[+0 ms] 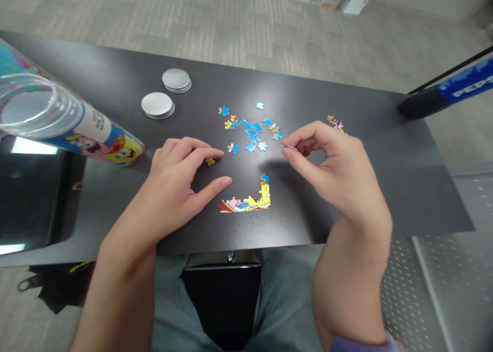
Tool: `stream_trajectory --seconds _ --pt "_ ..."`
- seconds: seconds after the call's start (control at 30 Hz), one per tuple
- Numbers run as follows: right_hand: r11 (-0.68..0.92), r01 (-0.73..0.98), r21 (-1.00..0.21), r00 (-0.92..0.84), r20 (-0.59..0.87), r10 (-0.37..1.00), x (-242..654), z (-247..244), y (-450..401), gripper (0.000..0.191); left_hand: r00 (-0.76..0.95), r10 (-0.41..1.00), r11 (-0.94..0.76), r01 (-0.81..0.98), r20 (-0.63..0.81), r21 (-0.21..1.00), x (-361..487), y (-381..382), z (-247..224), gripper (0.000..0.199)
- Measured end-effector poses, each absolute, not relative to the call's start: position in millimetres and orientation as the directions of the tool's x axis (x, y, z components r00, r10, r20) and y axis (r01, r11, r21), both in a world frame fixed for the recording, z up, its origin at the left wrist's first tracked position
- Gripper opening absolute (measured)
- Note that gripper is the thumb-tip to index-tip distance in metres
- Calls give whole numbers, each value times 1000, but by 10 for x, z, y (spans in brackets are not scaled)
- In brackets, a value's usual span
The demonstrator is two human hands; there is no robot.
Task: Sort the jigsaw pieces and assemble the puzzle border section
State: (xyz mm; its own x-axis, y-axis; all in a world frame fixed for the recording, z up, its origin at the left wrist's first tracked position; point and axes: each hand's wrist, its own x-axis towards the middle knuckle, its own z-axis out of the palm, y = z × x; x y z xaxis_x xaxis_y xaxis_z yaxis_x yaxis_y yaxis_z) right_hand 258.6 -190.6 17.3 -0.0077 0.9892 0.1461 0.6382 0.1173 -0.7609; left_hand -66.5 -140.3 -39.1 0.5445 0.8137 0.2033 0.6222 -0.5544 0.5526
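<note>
My right hand (327,162) pinches a small puzzle piece (289,147) between thumb and index finger, just right of a loose group of mostly blue puzzle pieces (253,131). My left hand (179,182) rests on the table with fingers apart, its fingertips beside a yellow piece (210,161) that lies partly under the index finger. Between the hands, nearer the table's front edge, joined pieces (250,204) form an L shape with a bottom row and a short right-hand column. A pink and blue piece (233,148) lies right of my left fingertips.
Two stacks of round silvery discs (157,104) lie at the back left. A clear-topped cartoon canister (103,136) and a black tray (31,198) are at the left. More pieces (335,122) lie behind my right hand. A Pepsi bottle (442,92) stands far right.
</note>
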Motion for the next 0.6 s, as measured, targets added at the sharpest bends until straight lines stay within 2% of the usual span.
stream_trajectory --seconds 0.13,0.3,0.47,0.6 --pt "96 485 -869 -26 96 995 2535 135 -1939 11 548 814 -550 626 191 553 -660 -1409 -367 35" --pt "54 487 -872 -27 47 999 2520 72 -1877 27 546 813 -555 624 202 550 -655 -1417 -363 35" --pt "33 478 -878 -65 2 998 2533 -8 -1813 6 546 816 -545 621 188 563 -662 -1411 -354 34" --pt "-48 464 -884 -93 -102 990 2548 -56 -1808 7 564 808 -553 625 172 551 -662 -1407 -323 40"
